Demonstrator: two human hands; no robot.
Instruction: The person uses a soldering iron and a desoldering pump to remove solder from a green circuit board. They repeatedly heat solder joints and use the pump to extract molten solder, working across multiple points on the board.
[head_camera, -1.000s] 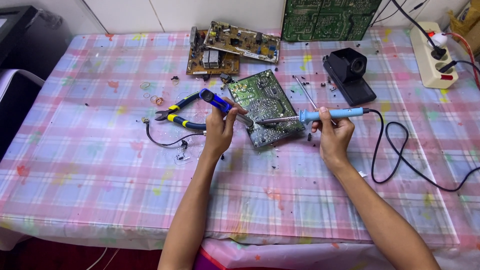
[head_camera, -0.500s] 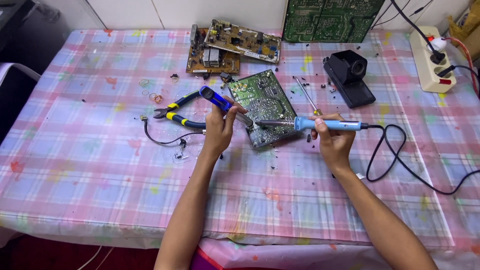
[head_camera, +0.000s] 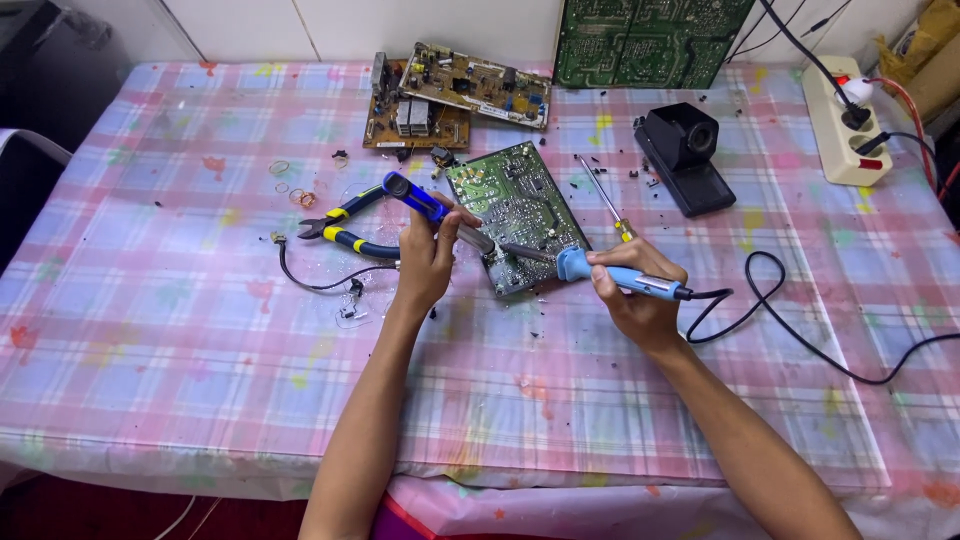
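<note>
Two tools meet over the green board (head_camera: 515, 215), which lies solder side up near the middle of the table (head_camera: 150, 400), tilted so its long edge runs away from the person. The right hand (head_camera: 635, 290) has its fingers wrapped around the blue handle of the iron (head_camera: 610, 277), whose metal tip reaches leftward onto the board's near right part. The left hand (head_camera: 430, 255) is closed on the pump (head_camera: 430, 208), a blue tube with a grey nose that points down at the board's left edge, close to the iron's tip. Whether the nose touches the board cannot be told.

Just left of the board, partly under the left hand, lie the pliers (head_camera: 345, 225) with blue and yellow grips, and a thin black wire (head_camera: 310, 280) curls near them. A few rubber bands (head_camera: 295, 190) lie farther left. A small screwdriver (head_camera: 605, 200) rests just right of the board. Behind the board sit two brown boards (head_camera: 450, 95), one stacked across the other, and a large green panel (head_camera: 650, 40) leans against the wall. Right of the board stands a black stand (head_camera: 685, 155). The cord (head_camera: 800, 330) loops from the iron's handle away to the right, and a white strip (head_camera: 840, 125) with plugs sits at the far right corner.
</note>
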